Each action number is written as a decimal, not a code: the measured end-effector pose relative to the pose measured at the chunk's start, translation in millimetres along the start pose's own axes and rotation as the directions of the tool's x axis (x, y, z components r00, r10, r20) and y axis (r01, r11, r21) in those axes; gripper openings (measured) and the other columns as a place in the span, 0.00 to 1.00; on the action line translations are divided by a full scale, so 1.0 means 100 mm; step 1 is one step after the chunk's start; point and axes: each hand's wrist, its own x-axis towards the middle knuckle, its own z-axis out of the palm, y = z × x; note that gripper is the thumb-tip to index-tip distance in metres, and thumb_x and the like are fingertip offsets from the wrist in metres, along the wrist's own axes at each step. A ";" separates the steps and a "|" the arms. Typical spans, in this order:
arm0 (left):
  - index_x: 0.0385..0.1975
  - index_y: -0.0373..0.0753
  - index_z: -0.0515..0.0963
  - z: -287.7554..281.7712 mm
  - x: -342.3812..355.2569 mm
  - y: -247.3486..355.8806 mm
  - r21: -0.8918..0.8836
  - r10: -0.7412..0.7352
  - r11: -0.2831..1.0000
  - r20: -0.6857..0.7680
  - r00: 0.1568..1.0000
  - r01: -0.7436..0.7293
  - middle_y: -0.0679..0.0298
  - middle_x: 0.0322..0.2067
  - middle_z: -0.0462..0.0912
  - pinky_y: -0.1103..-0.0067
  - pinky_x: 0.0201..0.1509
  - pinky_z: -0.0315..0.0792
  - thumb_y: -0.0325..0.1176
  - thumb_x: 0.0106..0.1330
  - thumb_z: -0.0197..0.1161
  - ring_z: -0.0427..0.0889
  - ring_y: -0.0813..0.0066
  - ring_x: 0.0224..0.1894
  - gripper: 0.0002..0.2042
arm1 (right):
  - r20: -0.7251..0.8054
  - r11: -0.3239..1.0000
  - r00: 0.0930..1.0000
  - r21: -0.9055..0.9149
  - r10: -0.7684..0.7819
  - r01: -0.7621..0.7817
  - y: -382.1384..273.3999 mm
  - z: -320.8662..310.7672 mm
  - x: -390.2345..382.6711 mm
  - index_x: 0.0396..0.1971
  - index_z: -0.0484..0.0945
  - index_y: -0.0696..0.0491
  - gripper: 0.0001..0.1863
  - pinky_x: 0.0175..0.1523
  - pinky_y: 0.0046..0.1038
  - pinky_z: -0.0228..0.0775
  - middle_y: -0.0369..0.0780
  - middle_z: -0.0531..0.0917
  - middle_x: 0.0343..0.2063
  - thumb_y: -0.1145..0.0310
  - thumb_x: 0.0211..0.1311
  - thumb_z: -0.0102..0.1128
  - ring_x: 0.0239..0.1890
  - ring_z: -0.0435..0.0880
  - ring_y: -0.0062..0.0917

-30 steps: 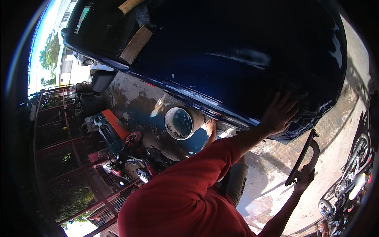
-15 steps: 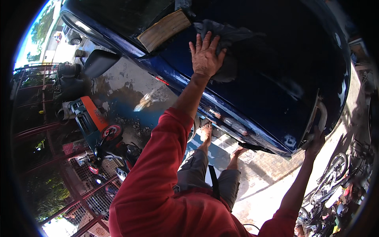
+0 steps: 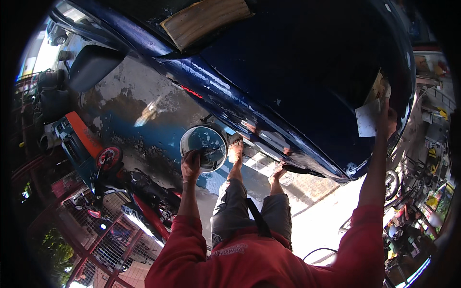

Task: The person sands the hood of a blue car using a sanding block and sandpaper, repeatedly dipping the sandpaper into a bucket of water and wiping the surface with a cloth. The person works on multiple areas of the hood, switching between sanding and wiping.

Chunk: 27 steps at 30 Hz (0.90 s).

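Observation:
A round bucket (image 3: 217,139) stands on the floor beside the dark blue car (image 3: 288,77). My left hand (image 3: 191,163) is at its near left rim, fingers closed on a dark cloth (image 3: 209,156) that hangs over the bucket's mouth. Near the far right edge of the car's hood, my right hand (image 3: 390,121) is bent around something beside a pale flat sheet (image 3: 367,119). Another pale tan piece (image 3: 381,89) lies just beyond that hand. Shadow hides the right fingertips and what exactly they grip.
A wooden block (image 3: 204,21) rests by the windshield base. The side mirror (image 3: 95,67) juts out at left. A motorcycle (image 3: 153,197) and an orange-and-teal machine (image 3: 86,141) stand left. Bicycles and clutter (image 3: 408,211) fill the right side. My bare feet (image 3: 235,150) are beside the car.
My left hand has left the hood with the dark cloth and come down to the bucket, which has come into view. My right hand has moved up along the hood's edge.

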 end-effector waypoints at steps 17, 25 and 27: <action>0.74 0.63 0.73 2.70 0.34 -3.04 0.378 -0.738 0.671 0.424 0.525 0.637 0.55 0.78 0.65 0.53 0.81 0.60 0.71 0.57 0.69 0.63 0.44 0.79 0.43 | 0.834 0.796 -0.173 -0.552 0.524 -0.248 1.90 1.47 -4.40 0.29 0.76 0.53 0.52 0.40 0.34 0.79 0.39 0.80 0.24 0.13 0.63 0.28 0.29 0.83 0.31; 0.74 0.47 0.71 2.25 -0.19 -2.51 -0.141 -0.355 0.145 0.916 0.185 0.979 0.63 0.69 0.78 0.64 0.76 0.66 0.51 0.64 0.75 0.76 0.58 0.69 0.38 | 0.869 0.874 0.092 -0.482 0.486 -0.069 1.87 2.18 -4.46 0.42 0.82 0.54 0.44 0.41 0.34 0.75 0.39 0.80 0.27 0.20 0.67 0.51 0.32 0.80 0.25; 0.68 0.42 0.77 1.70 -0.29 -2.06 -0.295 -0.274 0.157 0.904 0.328 0.943 0.51 0.67 0.78 0.59 0.73 0.72 0.48 0.64 0.78 0.80 0.60 0.67 0.34 | 0.914 0.918 0.181 -0.384 0.363 0.101 1.68 2.42 -4.64 0.47 0.87 0.56 0.44 0.47 0.37 0.76 0.43 0.84 0.29 0.22 0.66 0.58 0.34 0.83 0.30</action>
